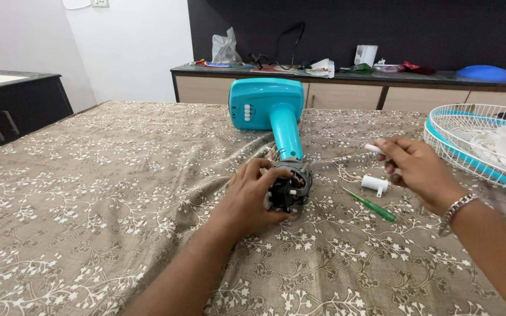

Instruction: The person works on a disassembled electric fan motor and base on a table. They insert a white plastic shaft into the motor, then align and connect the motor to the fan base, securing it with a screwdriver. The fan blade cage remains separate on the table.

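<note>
A teal table-fan stand (276, 114) lies on its side on a patterned brown bedspread (89, 193), base toward the far wall. Its bare motor (293, 186) with exposed wires points at me. My left hand (252, 198) wraps around the motor's left side. My right hand (417, 169) hovers to the right of it and pinches a small white part (373, 149) between thumb and fingers. A white plastic cap (375, 184) and a green screwdriver (371, 205) lie on the cloth just below that hand.
A white and teal fan grille (475, 146) rests at the right edge of the bedspread. Behind stands a long counter (352, 79) with a plastic bag, cables, papers and a blue lid. A dark cabinet (13, 108) stands at the left.
</note>
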